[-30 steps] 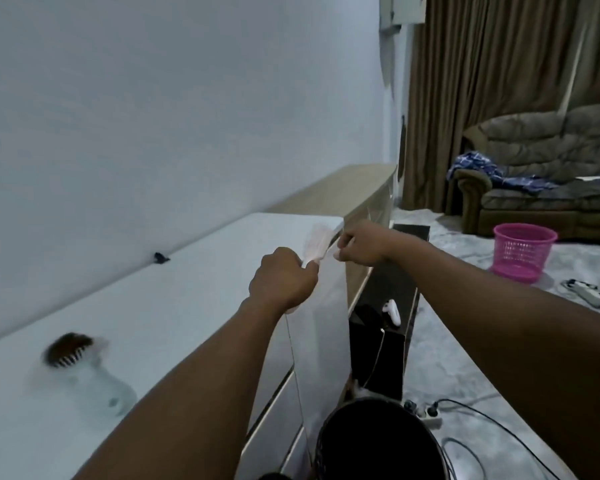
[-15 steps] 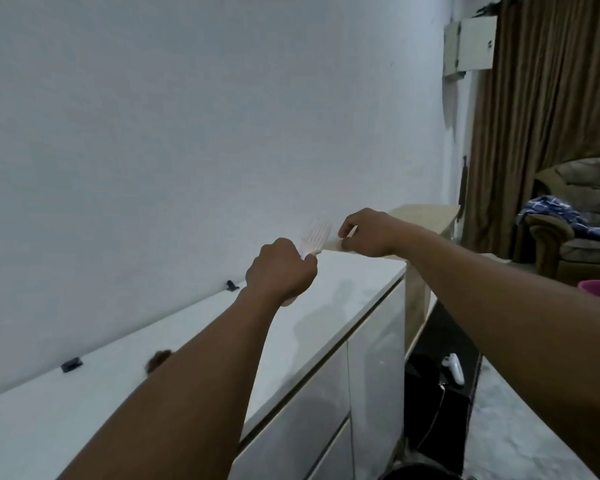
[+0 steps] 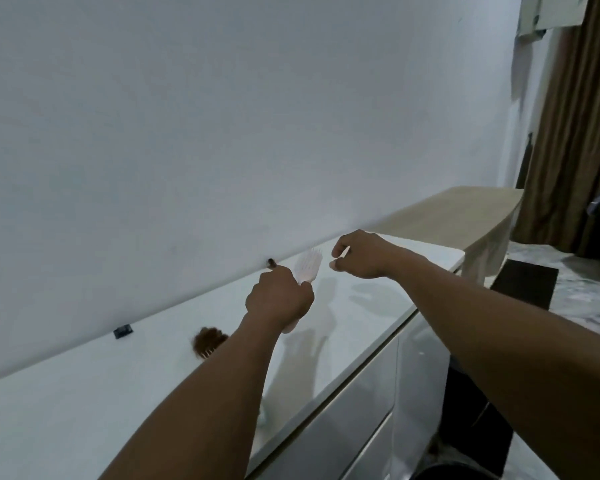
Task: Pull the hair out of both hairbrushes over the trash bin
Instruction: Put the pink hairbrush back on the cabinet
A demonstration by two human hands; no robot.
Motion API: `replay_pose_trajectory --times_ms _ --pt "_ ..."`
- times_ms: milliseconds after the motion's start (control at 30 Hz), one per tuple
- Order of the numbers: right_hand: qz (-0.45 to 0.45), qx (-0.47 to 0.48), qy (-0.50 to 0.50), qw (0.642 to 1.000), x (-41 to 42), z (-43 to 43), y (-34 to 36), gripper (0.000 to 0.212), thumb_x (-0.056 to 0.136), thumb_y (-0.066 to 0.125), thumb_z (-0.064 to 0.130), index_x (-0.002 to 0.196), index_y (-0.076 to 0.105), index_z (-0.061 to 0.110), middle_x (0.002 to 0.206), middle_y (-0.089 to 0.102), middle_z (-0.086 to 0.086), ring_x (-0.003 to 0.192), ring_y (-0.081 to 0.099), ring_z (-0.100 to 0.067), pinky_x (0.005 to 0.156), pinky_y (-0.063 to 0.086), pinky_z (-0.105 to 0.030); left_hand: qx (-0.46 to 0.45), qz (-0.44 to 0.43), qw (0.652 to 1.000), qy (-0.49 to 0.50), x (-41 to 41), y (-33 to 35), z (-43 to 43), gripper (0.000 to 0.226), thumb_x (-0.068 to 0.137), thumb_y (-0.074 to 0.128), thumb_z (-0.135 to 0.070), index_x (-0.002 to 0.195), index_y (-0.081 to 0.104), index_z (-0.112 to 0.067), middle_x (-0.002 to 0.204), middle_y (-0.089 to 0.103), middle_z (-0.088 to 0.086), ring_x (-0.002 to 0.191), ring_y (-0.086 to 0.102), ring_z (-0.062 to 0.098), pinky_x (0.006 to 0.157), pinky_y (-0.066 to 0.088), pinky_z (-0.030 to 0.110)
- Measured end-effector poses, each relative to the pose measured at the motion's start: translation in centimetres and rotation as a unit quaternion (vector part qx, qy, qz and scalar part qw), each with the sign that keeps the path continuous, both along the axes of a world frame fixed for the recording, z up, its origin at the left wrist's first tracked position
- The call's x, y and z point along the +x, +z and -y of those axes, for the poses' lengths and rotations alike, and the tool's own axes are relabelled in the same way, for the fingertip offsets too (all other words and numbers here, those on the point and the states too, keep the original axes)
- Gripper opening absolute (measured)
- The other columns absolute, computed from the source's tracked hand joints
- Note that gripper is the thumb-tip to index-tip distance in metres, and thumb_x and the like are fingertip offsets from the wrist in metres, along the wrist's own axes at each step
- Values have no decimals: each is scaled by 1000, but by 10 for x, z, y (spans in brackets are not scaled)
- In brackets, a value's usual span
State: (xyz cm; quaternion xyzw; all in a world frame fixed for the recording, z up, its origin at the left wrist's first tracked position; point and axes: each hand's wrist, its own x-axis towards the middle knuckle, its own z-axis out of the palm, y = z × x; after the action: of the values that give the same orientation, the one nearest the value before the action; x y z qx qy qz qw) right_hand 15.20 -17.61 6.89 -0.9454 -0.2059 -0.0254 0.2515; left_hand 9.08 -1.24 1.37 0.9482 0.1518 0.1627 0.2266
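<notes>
Left hand fisted on white brush, held above cabinet.
Right hand beside bristles, fingers pinched, contents unclear. Second brush with hair lies on top.

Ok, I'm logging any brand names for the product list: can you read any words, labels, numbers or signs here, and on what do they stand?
None can be read.
White hairbrush in the left hand: no print shows.
Hair-filled brush on the white cabinet top: no label shows.
Small black clip by the wall: too small to tell.
Pale box high on the wall: blurred, no text legible.
</notes>
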Motion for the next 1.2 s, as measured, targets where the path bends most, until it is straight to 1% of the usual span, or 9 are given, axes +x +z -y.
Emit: replay_pose_trajectory --times_ms 100,233,300,400,633,833,1000,1067,1200 --pt "-23 -12 10 1000 7 -15 -27 35 89 67 37 118 65 18 123 63 -5 102 55 -20 90 45 -30 13 -34 999 21 -5 -19 -4 30 93 55 -38 108 54 -12 103 60 6 86 58 26 70 42 30" --pt "-52 -26 14 998 12 -28 -58 37 89 67 37 120 64 18 126 61 -6 114 57 -24 93 44 -32 20 -58 997 38 -8 -40 -7 35 94 54 -37 118 58 -11 119 62 9 108 63 32 75 41 31" --pt "-59 -25 13 998 15 -32 -68 36 89 67 36 119 64 18 127 62 -7 111 58 -24 94 45 -32 27 -67 996 43 -9 -47 -7 36 95 53 -37 119 59 -11 124 63 10 112 63 33 78 41 32" --pt "-62 -31 18 997 18 -36 -77 36 89 67 36 119 65 18 128 61 -6 101 54 -20 91 45 -30 27 -72 995 55 -9 -52 -7 31 93 56 -34 115 61 -13 121 65 9 111 64 32 76 39 30" --pt "-68 -39 30 996 21 -45 -81 31 90 66 34 116 66 16 123 64 -4 99 55 -19 87 45 -28 34 -89 993 71 -8 -49 -9 32 92 58 -38 115 62 -16 119 66 6 110 64 29 74 37 30" --pt "-71 -56 42 995 16 -51 -79 29 94 60 28 120 66 16 133 61 -3 117 58 -24 92 44 -28 35 -94 992 71 -10 -51 -14 45 94 55 -48 123 61 -15 125 64 8 115 63 30 77 38 31" --pt "-66 -65 46 995 8 -50 -69 30 94 61 29 121 65 17 134 60 -4 118 58 -25 96 48 -32 46 -85 992 77 -16 -43 -18 57 95 50 -58 128 60 -13 129 63 10 118 62 32 86 45 36" --pt "-59 -67 47 995 4 -49 -62 30 94 61 30 120 65 17 133 60 -5 116 59 -26 96 51 -36 54 -73 992 87 -24 -34 -20 51 96 51 -54 126 60 -13 128 63 10 117 62 32 82 44 35" --pt "-40 -64 55 996 -13 -49 -45 27 93 61 31 116 66 17 129 60 -6 111 61 -27 92 54 -39 70 -48 991 107 -47 -16 -26 29 94 54 -38 111 59 -15 120 64 9 110 64 32 75 37 31"
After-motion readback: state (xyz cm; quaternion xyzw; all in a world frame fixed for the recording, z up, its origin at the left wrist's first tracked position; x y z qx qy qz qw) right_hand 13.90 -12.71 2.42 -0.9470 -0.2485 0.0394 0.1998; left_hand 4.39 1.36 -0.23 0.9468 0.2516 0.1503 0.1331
